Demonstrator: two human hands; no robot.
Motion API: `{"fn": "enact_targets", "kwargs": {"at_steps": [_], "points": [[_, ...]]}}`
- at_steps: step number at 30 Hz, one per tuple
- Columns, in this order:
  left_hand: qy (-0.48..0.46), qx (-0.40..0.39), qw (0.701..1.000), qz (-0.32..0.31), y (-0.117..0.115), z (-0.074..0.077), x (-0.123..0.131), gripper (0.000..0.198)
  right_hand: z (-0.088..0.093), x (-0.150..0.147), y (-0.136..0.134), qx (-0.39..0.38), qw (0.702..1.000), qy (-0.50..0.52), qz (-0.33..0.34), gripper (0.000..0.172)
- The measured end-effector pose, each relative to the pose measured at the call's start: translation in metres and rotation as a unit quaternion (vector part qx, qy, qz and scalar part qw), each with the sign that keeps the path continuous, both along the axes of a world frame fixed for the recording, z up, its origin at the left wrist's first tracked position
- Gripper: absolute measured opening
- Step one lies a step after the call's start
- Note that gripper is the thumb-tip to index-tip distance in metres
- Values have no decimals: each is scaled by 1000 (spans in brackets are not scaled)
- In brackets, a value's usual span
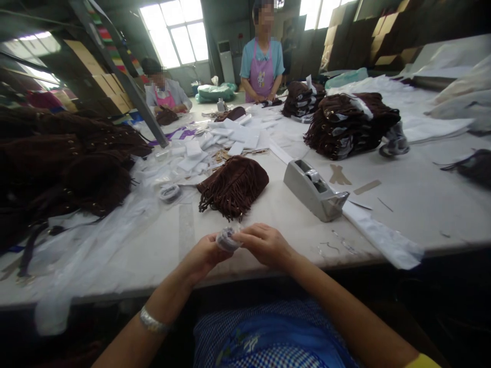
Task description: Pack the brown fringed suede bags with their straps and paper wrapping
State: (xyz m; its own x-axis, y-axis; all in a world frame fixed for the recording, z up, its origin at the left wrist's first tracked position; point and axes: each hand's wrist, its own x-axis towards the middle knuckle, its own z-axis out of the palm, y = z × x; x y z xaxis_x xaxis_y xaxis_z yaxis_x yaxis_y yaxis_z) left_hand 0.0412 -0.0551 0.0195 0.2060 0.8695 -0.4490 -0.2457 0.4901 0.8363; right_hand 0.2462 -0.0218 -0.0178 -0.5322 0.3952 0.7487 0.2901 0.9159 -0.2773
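Note:
Close to the table's front edge, my left hand (205, 255) grips a small coiled strap (227, 239) wrapped in clear plastic. My right hand (268, 245) has its fingers closed at the right side of the same coil; the fingertips are partly hidden. Just beyond the hands lies a dark brown fringed bag (236, 186). Left of the bag is another wrapped coil (169, 192), with a thin strip running towards the bag. A grey tape dispenser (315, 189) stands to the right of the bag.
Brown bags are piled at the left (57, 163), and a stack of fringed bags (351, 125) stands at the back right. Plastic sheets (115, 240) and white paper pads (238, 134) cover parts of the table. A slanted metal post (130, 82) rises at left. Two co-workers are across the table.

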Motion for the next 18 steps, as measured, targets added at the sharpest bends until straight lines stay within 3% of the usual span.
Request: {"fn": "enact_targets", "kwargs": {"at_steps": [3, 8, 13, 18], "points": [[-4, -28, 999, -34, 1, 2, -2, 33, 4, 4, 7, 26, 1000, -8, 10, 26], [-27, -67, 993, -89, 6, 3, -5, 34, 14, 6, 17, -21, 997, 6, 70, 20], [-56, -91, 994, -34, 11, 6, 0, 38, 22, 3, 26, -95, 985, 80, 118, 15], [-71, -34, 997, 8, 9, 13, 14, 32, 26, -1, 27, -210, 960, 177, 52, 9]]}}
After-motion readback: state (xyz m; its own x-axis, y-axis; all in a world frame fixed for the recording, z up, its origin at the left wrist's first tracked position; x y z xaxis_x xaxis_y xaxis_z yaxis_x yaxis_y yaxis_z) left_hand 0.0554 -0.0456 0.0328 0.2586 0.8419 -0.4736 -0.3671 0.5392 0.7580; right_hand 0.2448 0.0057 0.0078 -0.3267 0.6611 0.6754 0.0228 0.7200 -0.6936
